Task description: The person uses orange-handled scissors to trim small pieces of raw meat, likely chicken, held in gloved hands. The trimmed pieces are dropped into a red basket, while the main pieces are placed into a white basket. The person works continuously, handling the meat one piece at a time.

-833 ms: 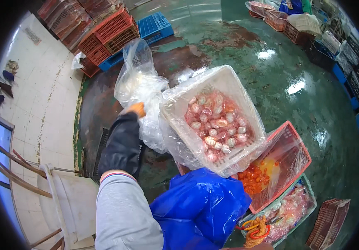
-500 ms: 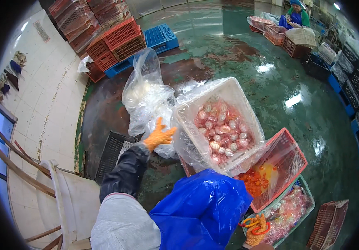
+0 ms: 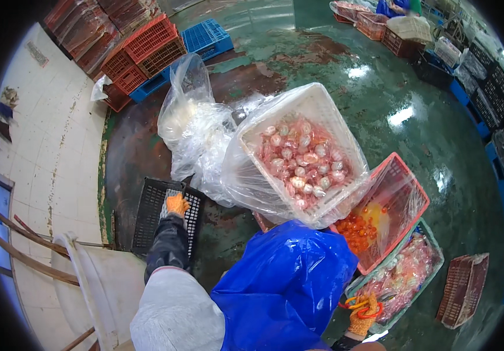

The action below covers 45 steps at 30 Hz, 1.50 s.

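My left hand (image 3: pixel 177 203), in an orange glove, has its fingers curled over the far end of a grey perforated basket (image 3: pixel 192 217). That basket lies in or against a black plastic crate (image 3: pixel 146 215) on the floor. Low on the right, my right hand (image 3: pixel 362 320), in a patterned orange glove, is closed around scissors (image 3: pixel 354 303) with yellow and red ring handles; their blades are hidden. Beside it lies a green crate (image 3: pixel 438 255) of pink, glossy pieces. A plastic-lined white crate (image 3: pixel 336 108) holds many pale round lumps in pinkish film.
A lined red crate (image 3: pixel 407 181) contains orange balls (image 3: pixel 354 229) in yellow liquid. Crumpled clear plastic (image 3: pixel 196 131) lies left of the white crate. Stacked red crates (image 3: pixel 149 44) stand behind; a brown crate (image 3: pixel 463 286) rests at right. A co-worker (image 3: pixel 393 8) sits far off.
My left hand has moved left and down from beside the clear plastic onto the grey basket, and its spread fingers have curled. My right hand keeps the scissors. The view has shifted slightly.
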{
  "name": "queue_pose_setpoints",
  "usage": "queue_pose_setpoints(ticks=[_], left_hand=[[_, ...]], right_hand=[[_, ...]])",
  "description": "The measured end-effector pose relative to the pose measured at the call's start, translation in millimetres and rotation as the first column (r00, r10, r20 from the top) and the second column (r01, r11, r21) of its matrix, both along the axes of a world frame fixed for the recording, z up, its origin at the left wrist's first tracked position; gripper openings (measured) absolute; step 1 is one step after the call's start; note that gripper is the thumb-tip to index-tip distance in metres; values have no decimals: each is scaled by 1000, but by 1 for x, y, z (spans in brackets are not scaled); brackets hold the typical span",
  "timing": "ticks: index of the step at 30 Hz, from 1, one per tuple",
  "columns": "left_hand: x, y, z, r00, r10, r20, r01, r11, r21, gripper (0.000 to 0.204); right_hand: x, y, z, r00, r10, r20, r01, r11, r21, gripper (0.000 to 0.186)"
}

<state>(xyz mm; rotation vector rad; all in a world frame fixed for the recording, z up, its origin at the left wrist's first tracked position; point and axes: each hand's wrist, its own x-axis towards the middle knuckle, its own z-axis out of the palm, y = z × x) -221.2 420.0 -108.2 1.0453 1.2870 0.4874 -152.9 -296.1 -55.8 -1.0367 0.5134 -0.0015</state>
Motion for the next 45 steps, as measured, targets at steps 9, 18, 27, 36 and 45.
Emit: queue_pose_setpoints(ticks=[9, 18, 27, 36, 45], left_hand=[[189, -215, 168, 460, -883, 95, 803, 460, 379, 26], [433, -156, 72, 380, -518, -767, 912, 71, 404, 62], [374, -214, 100, -27, -871, -490, 962, -156, 225, 48], [258, -307, 47, 14, -576, -817, 846, -428, 316, 41], [402, -233, 103, 435, -543, -718, 725, -262, 637, 32]], right_hand=[[81, 48, 30, 992, -93, -83, 84, 991, -100, 39], [51, -14, 33, 1000, -5, 1, 5, 1000, -25, 37], [70, 29, 31, 990, -109, -90, 87, 972, -217, 37], [89, 37, 13, 993, -20, -115, 23, 999, 28, 40], [54, 3, -3, 988, -47, -144, 54, 998, 39, 35]])
